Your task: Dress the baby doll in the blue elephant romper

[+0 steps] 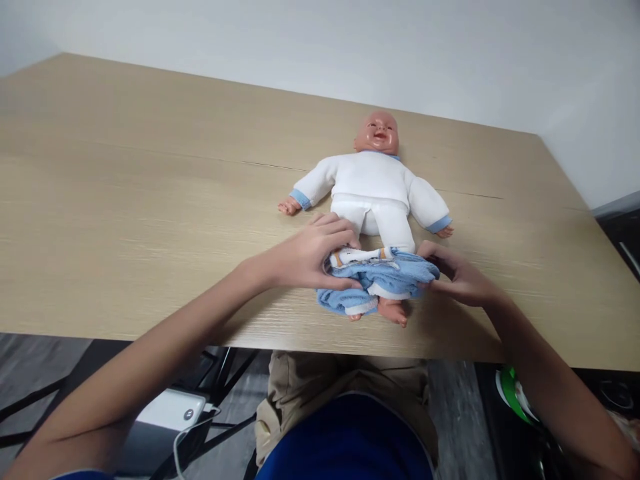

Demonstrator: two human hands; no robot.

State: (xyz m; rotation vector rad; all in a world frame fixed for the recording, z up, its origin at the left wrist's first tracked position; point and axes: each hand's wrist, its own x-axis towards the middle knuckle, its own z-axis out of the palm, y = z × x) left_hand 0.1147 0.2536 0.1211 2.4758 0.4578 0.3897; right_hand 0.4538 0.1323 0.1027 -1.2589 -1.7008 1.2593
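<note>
On its back on the wooden table (150, 220) lies a baby doll (371, 180) in a white top with blue cuffs, head away from me. Blue doll trousers (385, 275) with a white and orange patterned part are bunched around its lower legs. One bare foot (393, 311) pokes out below them; only the toes of the other show. My left hand (320, 253) grips the bunched cloth on the left, its fingers curled by the doll's leg. My right hand (453, 273) pinches the right edge of the same trousers.
A pale wall (320, 53) stands behind the table's far edge. Below the near edge, at left, are black metal legs and a white power bank (173, 408) with a cable. A green and white round object (513, 395) is at lower right.
</note>
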